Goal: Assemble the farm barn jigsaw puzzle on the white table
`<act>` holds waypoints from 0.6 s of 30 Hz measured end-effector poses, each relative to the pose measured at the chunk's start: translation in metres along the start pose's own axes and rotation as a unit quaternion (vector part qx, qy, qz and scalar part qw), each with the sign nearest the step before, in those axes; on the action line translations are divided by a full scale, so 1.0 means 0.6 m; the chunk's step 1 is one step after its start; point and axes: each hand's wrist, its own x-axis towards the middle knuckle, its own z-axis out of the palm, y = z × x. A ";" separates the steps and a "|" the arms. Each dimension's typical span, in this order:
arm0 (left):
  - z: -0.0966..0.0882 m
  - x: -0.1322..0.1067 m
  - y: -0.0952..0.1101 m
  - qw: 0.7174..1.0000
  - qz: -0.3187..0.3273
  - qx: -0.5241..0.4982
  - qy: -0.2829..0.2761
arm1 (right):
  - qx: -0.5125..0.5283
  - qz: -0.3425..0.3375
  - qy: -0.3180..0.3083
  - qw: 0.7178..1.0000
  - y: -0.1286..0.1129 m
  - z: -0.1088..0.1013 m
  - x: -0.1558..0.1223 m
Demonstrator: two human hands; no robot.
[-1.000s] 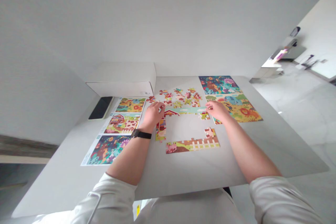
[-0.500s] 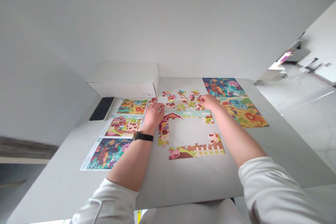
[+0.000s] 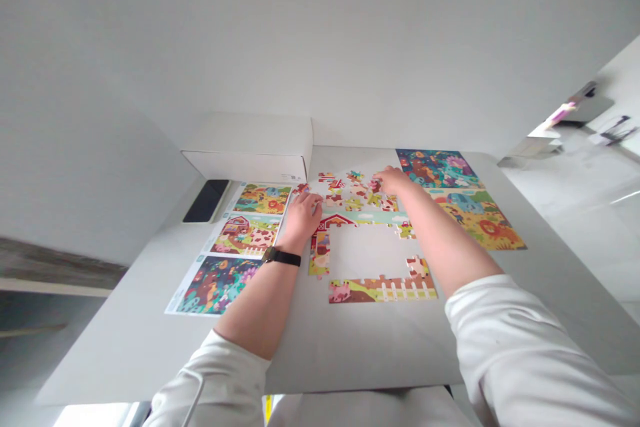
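A partly built jigsaw frame (image 3: 383, 288) lies on the white table (image 3: 380, 347), with a red barn in its top edge and a fence along the bottom. Several loose puzzle pieces (image 3: 353, 190) lie in a heap behind it. My left hand (image 3: 303, 213), with a black watch on the wrist, rests with curled fingers at the frame's top left corner. My right hand (image 3: 390, 178) reaches into the loose pieces, fingers bent down onto them. Whether it holds a piece is hidden.
A reference sheet with three pictures (image 3: 235, 240) lies to the left. Two finished puzzles (image 3: 465, 197) lie to the right. A white box (image 3: 250, 147) stands at the back left, a black phone (image 3: 207, 200) beside it. A wall is behind the table.
My right hand has moved from the frame's top right corner back and left into the heap of loose pieces. The left hand has stayed at the top left corner. The camera has shifted.
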 end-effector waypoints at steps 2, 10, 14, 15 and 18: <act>-0.001 0.000 0.000 1.000 0.001 0.000 0.000 | -0.016 -0.025 -0.028 0.999 0.000 -0.011 0.021; 0.000 0.000 0.011 1.000 -0.004 -0.020 -0.009 | -0.073 -0.077 -0.061 0.992 -0.020 -0.039 0.033; 0.000 0.000 0.012 1.000 -0.011 -0.021 0.000 | -0.046 -0.063 -0.033 0.996 -0.020 -0.051 0.021; 0.000 0.000 0.012 1.000 -0.016 -0.020 0.000 | -0.024 -0.057 -0.021 0.998 -0.017 -0.054 0.017; 0.000 0.000 0.010 0.999 -0.035 -0.015 -0.002 | 0.059 -0.046 0.019 0.997 -0.006 -0.061 -0.003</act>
